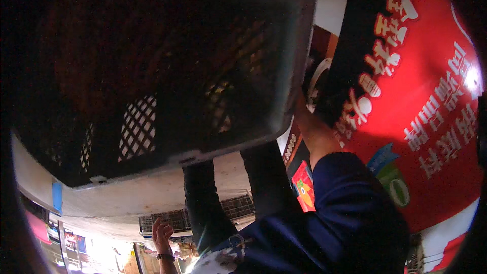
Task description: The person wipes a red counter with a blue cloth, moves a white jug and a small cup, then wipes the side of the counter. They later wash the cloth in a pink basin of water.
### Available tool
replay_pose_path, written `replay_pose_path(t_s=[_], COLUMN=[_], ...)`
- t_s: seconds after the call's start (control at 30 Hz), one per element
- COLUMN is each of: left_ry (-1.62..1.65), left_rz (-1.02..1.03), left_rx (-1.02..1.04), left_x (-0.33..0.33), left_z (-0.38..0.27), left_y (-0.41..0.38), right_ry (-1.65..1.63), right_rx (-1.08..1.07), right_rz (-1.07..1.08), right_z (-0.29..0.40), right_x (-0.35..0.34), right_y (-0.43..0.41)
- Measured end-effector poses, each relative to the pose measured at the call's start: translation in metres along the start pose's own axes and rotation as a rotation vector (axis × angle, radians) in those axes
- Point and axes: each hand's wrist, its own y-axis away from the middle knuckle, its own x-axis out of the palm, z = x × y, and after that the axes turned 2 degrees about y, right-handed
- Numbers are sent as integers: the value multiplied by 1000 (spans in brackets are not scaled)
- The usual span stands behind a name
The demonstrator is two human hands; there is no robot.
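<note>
A large dark plastic crate (243,142) with lattice openings fills the upper left, close to the camera. From the right, my right arm in a navy sleeve reaches its right side; my right hand (301,103) is mostly lost in shadow at the crate's edge, so its grip cannot be made out. Low in the picture, apart from the crate, a small raised hand with a dark bracelet at the wrist, seemingly my left hand (161,232), has its fingers slightly bent and apart, with nothing visible in it. My dark-trousered legs show below the crate.
A big red printed banner or panel (430,95) bearing writing stands at the right. Pale floor (133,194) lies under the crate, with dark gridded trays or crates (237,207) beyond my legs. Shelving posts (62,241) and a pink item (38,226) are at the lower left.
</note>
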Motion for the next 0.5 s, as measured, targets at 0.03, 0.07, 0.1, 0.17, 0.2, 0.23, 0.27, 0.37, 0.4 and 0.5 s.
replay_pose_path(t_s=[0.03, 0.07, 0.1, 0.17, 0.2, 0.23, 0.27, 0.37, 0.4, 0.5], left_ry=[-46, -99, -163, -47, -97, -149, -113, -75, -60, -91], left_rz=[18, 47, 74, 131, 125, 115, 68, 165, 158, 175], left_rx=[-29, -57, -94, -130, -42, 50, 115, 97, 98, 63], left_x=[-12, -22, -39, -81, -75, -62, -59, -54, -49, -55], left_z=[13, 24, 34, 70, 69, 60, 63, 64, 82, 126], left_y=[-6, -13, -18, -55, -52, -49, -49, -58, -56, -46], right_ry=[-46, -90, -13, 173, 285, 393, 395, 414, 317, 398], right_rx=[-8, -16, -28, -66, -100, -134, -160, 30, -38, 95], right_rz=[44, 90, 150, 151, 87, 21, -21, -219, -368, -210], right_z=[7, 13, 20, 21, 26, 26, 24, -30, -38, -65], right_x=[-1, 0, 4, 4, -20, -42, -57, -43, -75, -150], right_y=[15, 30, 46, 67, 58, 46, 35, -33, -75, -146])
